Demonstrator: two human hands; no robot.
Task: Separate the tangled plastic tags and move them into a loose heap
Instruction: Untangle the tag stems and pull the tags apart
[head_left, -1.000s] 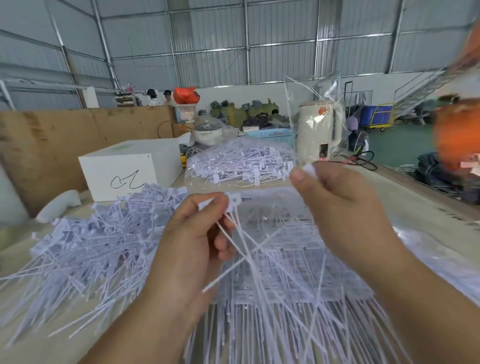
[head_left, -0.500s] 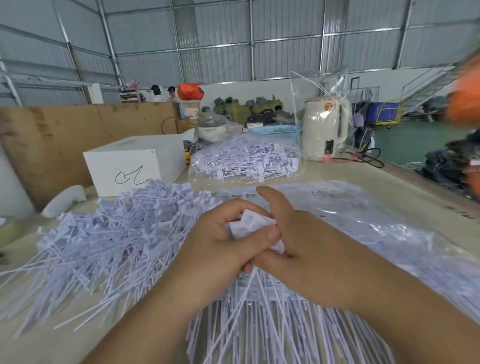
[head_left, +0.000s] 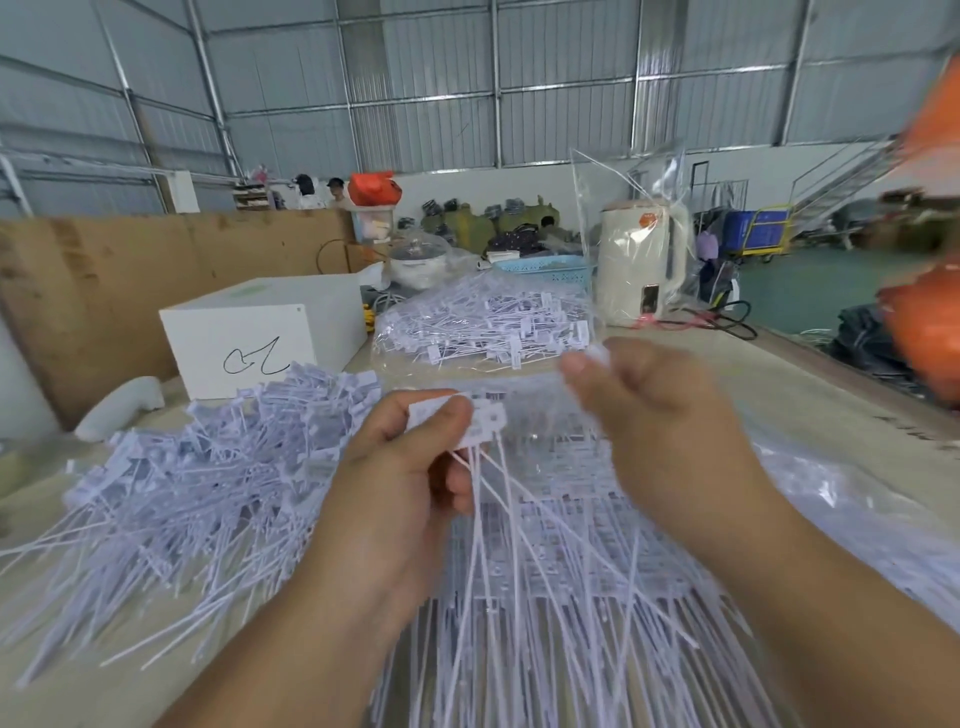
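Note:
My left hand (head_left: 395, 483) grips a tangled bunch of white plastic tags (head_left: 478, 431) by their flat heads, and the thin tails hang down in front of me. My right hand (head_left: 654, 415), raised to the right, pinches a single tag head (head_left: 595, 356) between thumb and fingertips. A loose heap of separated tags (head_left: 208, 467) lies on the table to the left. Under my hands lies a flat stack of joined tag strips (head_left: 561, 545).
A clear bag of tags (head_left: 483, 327) sits behind, next to a white box (head_left: 260, 327) and a bagged cream kettle (head_left: 639, 260). A white object (head_left: 119, 408) lies at the left. Clear plastic wrap (head_left: 857, 493) spreads at the right. A brown board (head_left: 104, 280) walls the left.
The hands, pressed together over the bunch half a second ago, have come apart. My right hand has risen up and to the right with one tag, while the left keeps the bunch.

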